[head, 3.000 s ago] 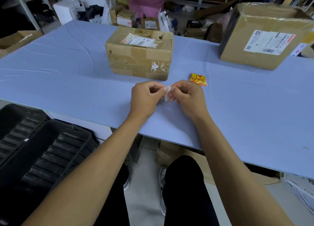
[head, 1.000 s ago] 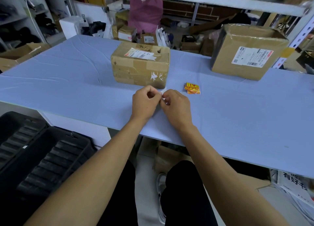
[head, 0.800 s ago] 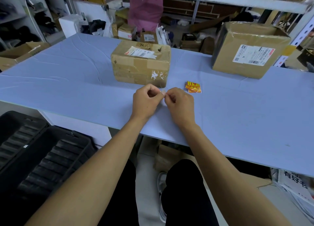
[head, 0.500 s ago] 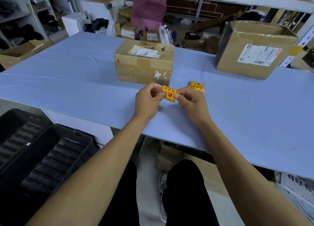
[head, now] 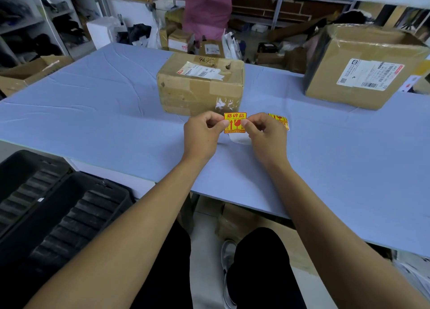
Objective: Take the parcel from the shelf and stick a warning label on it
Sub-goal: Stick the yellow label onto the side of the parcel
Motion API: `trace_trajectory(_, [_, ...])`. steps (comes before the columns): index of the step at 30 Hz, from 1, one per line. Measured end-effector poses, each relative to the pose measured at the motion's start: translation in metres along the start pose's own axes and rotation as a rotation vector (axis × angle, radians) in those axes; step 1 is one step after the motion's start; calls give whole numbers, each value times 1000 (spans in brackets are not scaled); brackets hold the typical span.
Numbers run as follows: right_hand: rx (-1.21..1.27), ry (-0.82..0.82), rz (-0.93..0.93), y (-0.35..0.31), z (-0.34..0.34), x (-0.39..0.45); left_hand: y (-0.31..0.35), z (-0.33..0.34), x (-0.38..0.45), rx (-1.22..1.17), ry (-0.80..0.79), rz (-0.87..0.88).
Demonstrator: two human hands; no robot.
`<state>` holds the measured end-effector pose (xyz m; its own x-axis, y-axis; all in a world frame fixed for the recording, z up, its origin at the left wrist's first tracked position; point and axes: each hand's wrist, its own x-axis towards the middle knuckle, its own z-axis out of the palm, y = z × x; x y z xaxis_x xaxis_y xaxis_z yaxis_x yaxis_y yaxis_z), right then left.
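Observation:
A worn brown cardboard parcel (head: 201, 85) with a white shipping slip on top stands on the blue table (head: 93, 113). Just in front of it I hold a yellow warning label (head: 235, 122) with red print, face towards me. My left hand (head: 203, 134) pinches its left edge and my right hand (head: 265, 136) pinches its right edge. A white backing paper (head: 239, 139) hangs below the label by my right hand. A small stack of the same yellow labels (head: 280, 120) lies on the table behind my right hand.
A larger cardboard box (head: 363, 66) with a barcode slip stands at the back right. Black plastic trays (head: 51, 206) sit at the lower left, beside the table edge. A person in a pink top (head: 207, 8) stands beyond the table among more boxes.
The label was white side up between my fingers. It has come off its backing and now faces me, yellow side showing, stretched wider between both hands. The view has tilted slightly.

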<state>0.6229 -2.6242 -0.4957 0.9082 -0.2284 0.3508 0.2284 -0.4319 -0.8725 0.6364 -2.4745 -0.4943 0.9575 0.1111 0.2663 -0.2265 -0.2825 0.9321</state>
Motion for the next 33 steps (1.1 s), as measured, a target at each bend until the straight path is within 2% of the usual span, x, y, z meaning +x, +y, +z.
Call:
trace_trajectory(9, [-100,93,-47,5,35,36,-15,4,37,69,230,79])
trace_trajectory(20, [-202,132,-45,6,39,44,-14,11,46,72,264,38])
trace_trajectory(33, [-194,150,27,7,42,50,-14,17,51,242,321,55])
